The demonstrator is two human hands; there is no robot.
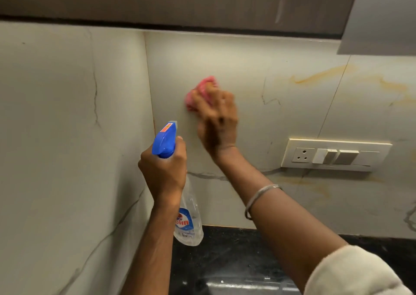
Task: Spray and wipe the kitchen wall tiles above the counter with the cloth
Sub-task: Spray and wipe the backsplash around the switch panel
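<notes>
Two hands up at the wall tiles (pixel 247 69): left hand (pixel 162 173), fingers curled round neck of spray bottle (pixel 188 225), held above dark surface (pixel 225 249). Right hand (pixel 217 119), blurred, fingers bunched over pink cloth (pixel 202 87), pressing it on tile left of switch plate (pixel 335 154).

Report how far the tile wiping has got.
Done: nothing provable; no tile shows clear wet or wiped marks. In hand: the right hand holds the pink cloth against the back tile near the corner, while the left hand grips the spray bottle. Left: probably the tiles around the switch plate and the side wall.
</notes>
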